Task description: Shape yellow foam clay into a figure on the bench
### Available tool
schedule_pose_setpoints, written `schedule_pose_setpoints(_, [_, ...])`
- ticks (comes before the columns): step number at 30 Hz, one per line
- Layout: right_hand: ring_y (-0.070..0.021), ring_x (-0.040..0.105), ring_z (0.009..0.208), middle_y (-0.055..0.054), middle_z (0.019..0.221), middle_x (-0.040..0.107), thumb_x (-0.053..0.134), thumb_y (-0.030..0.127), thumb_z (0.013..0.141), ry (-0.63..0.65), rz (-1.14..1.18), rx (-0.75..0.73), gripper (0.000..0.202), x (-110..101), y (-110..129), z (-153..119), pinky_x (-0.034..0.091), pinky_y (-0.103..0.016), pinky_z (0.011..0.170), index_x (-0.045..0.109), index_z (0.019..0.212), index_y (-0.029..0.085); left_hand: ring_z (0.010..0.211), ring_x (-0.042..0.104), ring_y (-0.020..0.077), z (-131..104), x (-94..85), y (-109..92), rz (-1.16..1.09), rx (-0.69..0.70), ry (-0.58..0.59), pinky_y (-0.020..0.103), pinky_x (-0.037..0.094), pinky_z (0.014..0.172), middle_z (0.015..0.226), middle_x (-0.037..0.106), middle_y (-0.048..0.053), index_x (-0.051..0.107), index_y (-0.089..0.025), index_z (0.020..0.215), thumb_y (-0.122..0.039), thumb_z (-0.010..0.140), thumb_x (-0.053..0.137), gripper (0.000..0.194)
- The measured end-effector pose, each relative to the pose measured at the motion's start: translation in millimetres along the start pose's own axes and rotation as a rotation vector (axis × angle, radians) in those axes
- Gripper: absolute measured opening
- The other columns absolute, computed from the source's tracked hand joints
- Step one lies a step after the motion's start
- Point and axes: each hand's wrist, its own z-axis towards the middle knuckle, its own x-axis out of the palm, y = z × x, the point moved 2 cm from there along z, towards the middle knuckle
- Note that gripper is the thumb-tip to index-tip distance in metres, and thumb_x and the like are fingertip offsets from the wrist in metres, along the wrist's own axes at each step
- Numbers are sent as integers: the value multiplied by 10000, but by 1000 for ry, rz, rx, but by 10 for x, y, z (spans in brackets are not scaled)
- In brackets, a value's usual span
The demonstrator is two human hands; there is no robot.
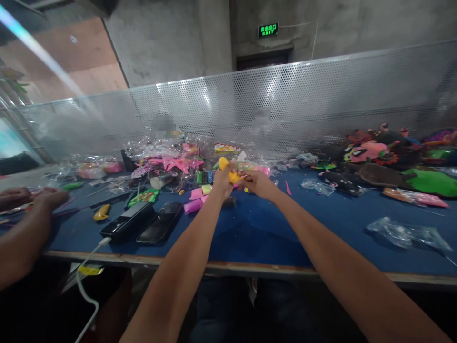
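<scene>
In the head view, both forearms [185, 267] rise from the bottom of the frame and slant inward, meeting over the middle of the bench [271, 238]. The left hand [223, 182] is raised and curled around a yellow piece [233, 177], its grip closed on it. The right hand [260, 183] comes in from the other side, wrist bent inward, its fingers [247, 179] pinching the lower right part of the same piece. The yellow piece sits between the two hands, above the bench; its exact shape is partly hidden.

The front edge [250, 269] of the bench crosses below the forearms. Blue surface shows between them, and more lies right of the right forearm, as far as a crumpled clear bag [407, 233]. Room is tighter on the left: two flat black devices [160, 224] lie side by side near the left forearm, one joined to a single white cable [81, 281]. Behind, a heap of clear wrappers and pink pieces [178, 159] reaches toward one perforated screen [321, 90].

One yellow curved piece [102, 212] lies left of the devices. Two hands of a co-worker [32, 224] show at the left edge. One green exit sign [268, 30] is on the wall.
</scene>
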Motion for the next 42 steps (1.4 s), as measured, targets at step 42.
schedule_pose_setpoints(42, [-227,685,728,-87,951,745,550,348,894,-490,-171,33,300,-74,-23,-28,524,-343,641,627,1154,219,993,673,220,-66,204,231,14,-170,107,347,528,844,917,719,71,646,-181,860,-475,814,725,307])
